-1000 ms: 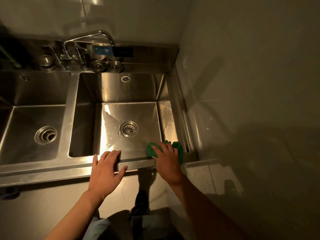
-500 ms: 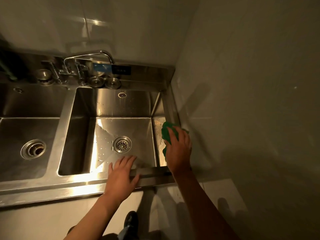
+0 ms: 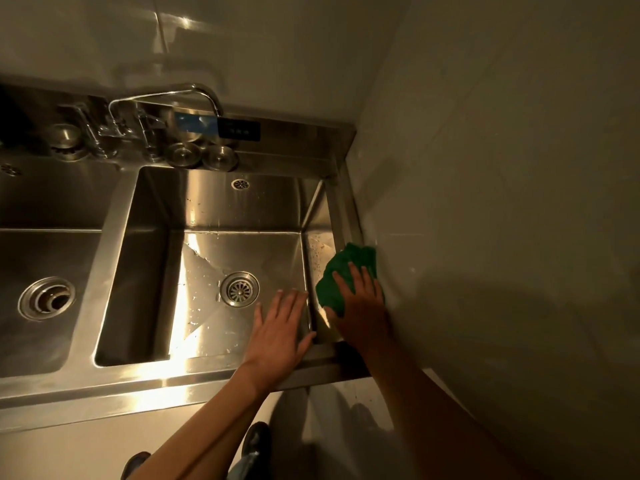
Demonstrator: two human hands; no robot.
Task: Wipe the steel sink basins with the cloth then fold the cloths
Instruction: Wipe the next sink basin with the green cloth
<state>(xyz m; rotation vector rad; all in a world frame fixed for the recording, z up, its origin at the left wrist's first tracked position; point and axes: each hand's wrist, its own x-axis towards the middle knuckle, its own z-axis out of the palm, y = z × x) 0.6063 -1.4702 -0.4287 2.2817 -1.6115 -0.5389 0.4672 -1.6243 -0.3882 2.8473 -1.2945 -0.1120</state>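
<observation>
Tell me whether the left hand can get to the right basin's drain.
Likely yes: the left hand is spread flat just beside the drain, and nothing lies between them.

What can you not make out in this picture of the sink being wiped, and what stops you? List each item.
The left basin: head view, cut off by the picture's left edge.
The writing on the black panel: head view, too small and dim to read.
The steel under the green cloth: head view, hidden by the cloth and the right hand pressing it.
Part of the front rim: head view, hidden under the left hand.
</observation>
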